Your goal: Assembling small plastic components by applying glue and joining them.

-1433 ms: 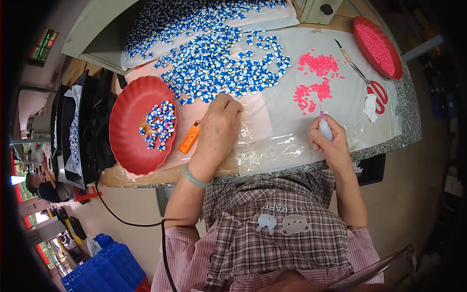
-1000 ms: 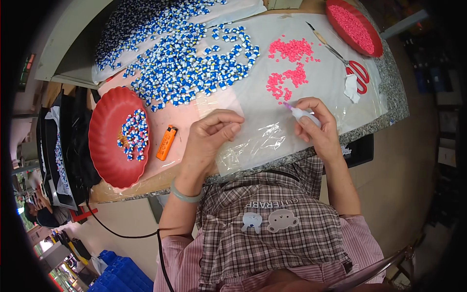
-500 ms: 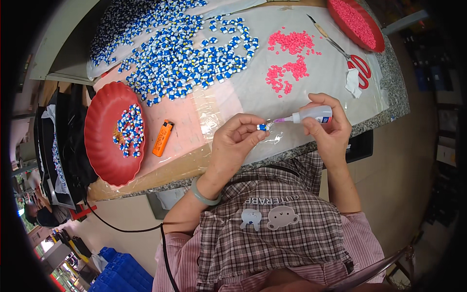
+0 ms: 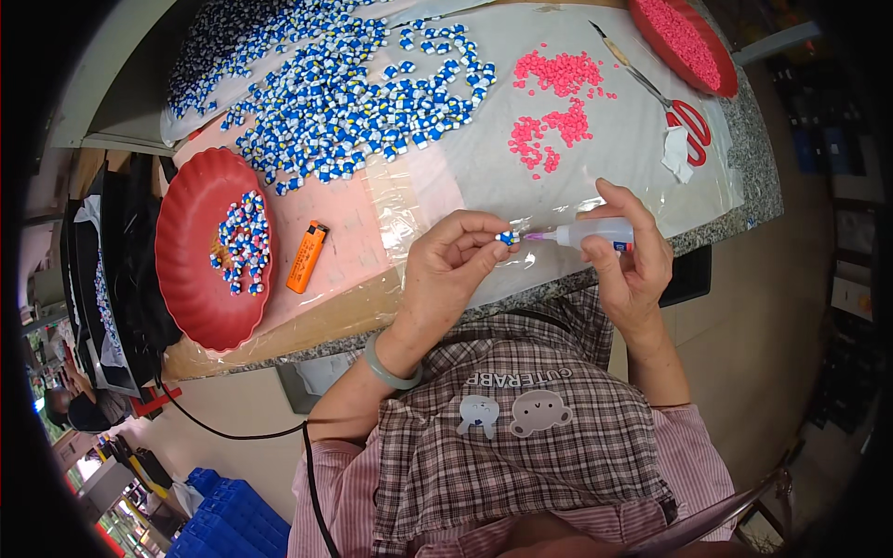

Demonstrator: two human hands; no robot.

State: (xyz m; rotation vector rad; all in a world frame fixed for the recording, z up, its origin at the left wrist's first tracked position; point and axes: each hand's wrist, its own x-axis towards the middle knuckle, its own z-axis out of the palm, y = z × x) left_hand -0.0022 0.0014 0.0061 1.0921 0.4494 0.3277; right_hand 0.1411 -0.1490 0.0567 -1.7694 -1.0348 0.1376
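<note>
The left hand (image 4: 453, 265) pinches a small blue-and-white bead (image 4: 506, 238) between thumb and fingertips, fingers closed tight on it, holding it up just off the near edge of the surface (image 4: 726, 228). The right hand (image 4: 633, 265) is wrapped around a small squeeze bottle (image 4: 595, 232), fingers closed on its body. The bottle lies nearly level, its long axis running left to right, with the thin pink nozzle pointing left, straight at the bead. The nozzle tip sits just beside the bead, almost touching; whether it touches cannot be told. So the bead lies directly left of the bottle, in line with the nozzle, and both hands meet above the clear plastic sheet (image 4: 642, 158) at the near edge.

Farther off on the sheet, a big scatter of blue-and-white beads (image 4: 353, 93) spreads to the far left, and small pink pieces (image 4: 553, 102) lie in clusters to the far right. A red dish (image 4: 191, 279) with some beads in it sits at the left, an orange lighter (image 4: 307, 257) just right of it. Red-handled scissors (image 4: 684, 116) and another red dish (image 4: 684, 42) of pink pieces lie at the far right.
</note>
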